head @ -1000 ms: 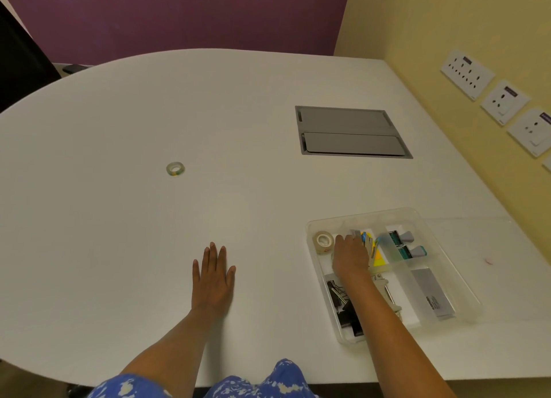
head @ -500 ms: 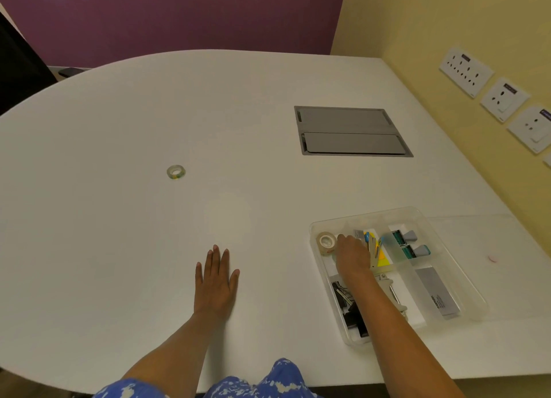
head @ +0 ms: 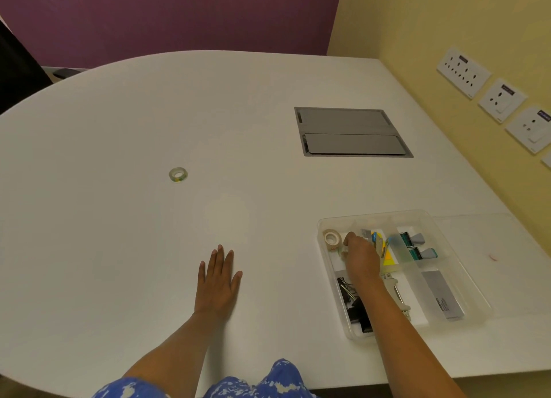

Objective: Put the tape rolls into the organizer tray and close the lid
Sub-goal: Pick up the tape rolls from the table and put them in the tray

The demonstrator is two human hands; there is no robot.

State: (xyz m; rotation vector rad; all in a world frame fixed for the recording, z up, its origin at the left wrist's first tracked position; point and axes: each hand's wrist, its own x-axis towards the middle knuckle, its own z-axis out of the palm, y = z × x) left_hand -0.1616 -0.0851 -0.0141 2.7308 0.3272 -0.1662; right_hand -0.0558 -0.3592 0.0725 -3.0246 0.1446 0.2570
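While reaching into tray [head: 447, 257]: right hand [head: 360, 259] beside beige tape roll [head: 332, 237], grip unclear; left hand [head: 219, 281] flat, empty; second tape roll [head: 178, 174] stranded far left; risk: overlooked before closing lid [head: 489, 236].

— How many tape rolls do we see?

— We count two. One tape roll [head: 332, 238] sits in the clear tray [head: 417, 215] at the lower right of the frame. The other tape roll [head: 178, 174] lies left of the middle.

— And trays?

— Just one. We also see one flat clear lid [head: 489, 233] at its right.

— How many hands?

— Two: the left hand [head: 219, 281] near the bottom middle, the right hand [head: 362, 257] over the tray.

— What about the wall?

— We count three whole white socket plates [head: 501, 99] at the upper right. A fourth shows only a corner.

— And that grey hatch [head: 351, 131]?

— One, with two flaps.

— The black clips [head: 356, 306]?

— They are piled up, so we cannot count them.
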